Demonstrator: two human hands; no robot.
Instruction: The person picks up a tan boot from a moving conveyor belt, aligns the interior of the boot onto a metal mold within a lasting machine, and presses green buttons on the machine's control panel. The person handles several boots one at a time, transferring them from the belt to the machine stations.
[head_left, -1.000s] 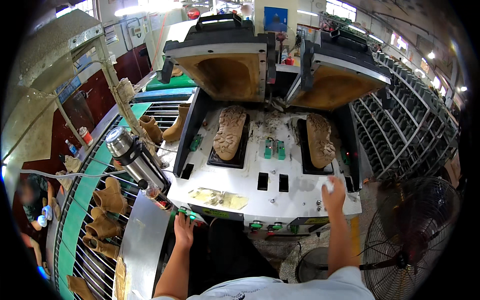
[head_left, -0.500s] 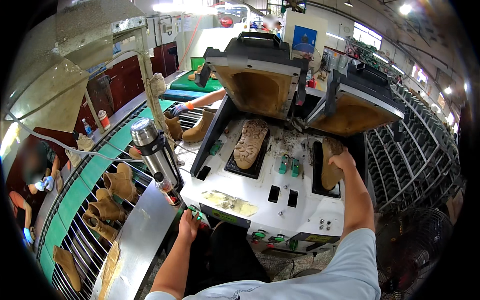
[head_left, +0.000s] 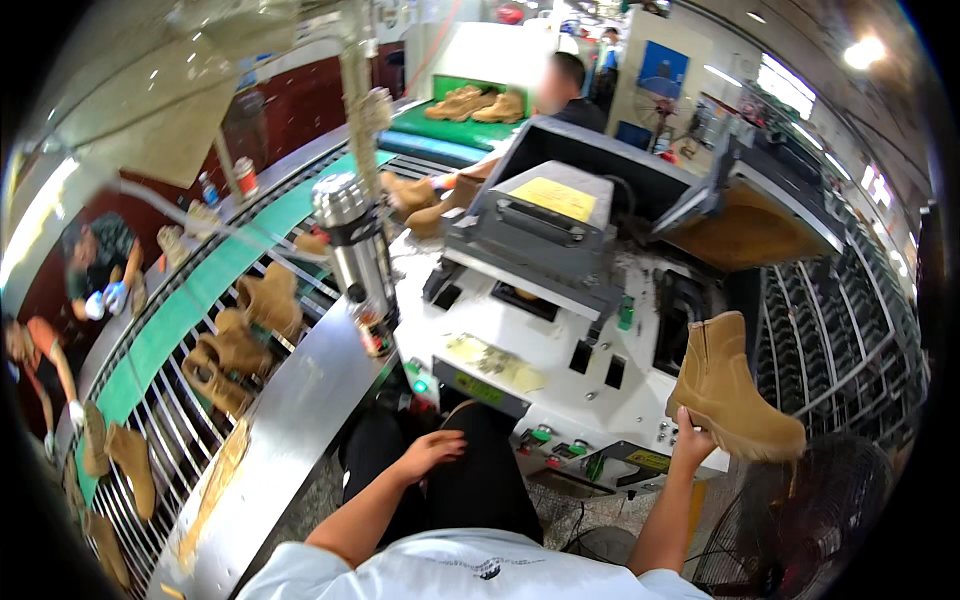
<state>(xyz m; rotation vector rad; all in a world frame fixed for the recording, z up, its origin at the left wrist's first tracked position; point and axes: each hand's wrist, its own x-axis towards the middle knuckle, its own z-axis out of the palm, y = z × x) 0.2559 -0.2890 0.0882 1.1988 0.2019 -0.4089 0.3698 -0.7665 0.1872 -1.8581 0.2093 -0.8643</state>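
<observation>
My right hand [head_left: 690,440] grips a tan ankle boot [head_left: 728,385] from below, by its thick sole. The boot is upright with its toe to the right, beside the white press machine [head_left: 470,352]. In front of my dark trousers hangs my left hand [head_left: 432,455], fingers stretched and nothing visible in them. It is nearest the green-lit button [head_left: 420,385] on the machine's front. The left press lid [head_left: 545,240] is down, and the boot under it is hidden. Raised at the right is the other lid [head_left: 750,220], above the dark right-hand pad [head_left: 680,322].
A roller conveyor [head_left: 165,420] at left carries several tan boots [head_left: 270,300]. On the metal ledge stand a steel flask [head_left: 350,230] and a small bottle [head_left: 372,328]. A rack [head_left: 840,330] and black fan [head_left: 800,520] are at right. Other people work beyond the conveyor and machine.
The left press lid has swung down over its boot. My right hand has lifted the other boot off the right pad. My left hand has moved from the front button toward my lap.
</observation>
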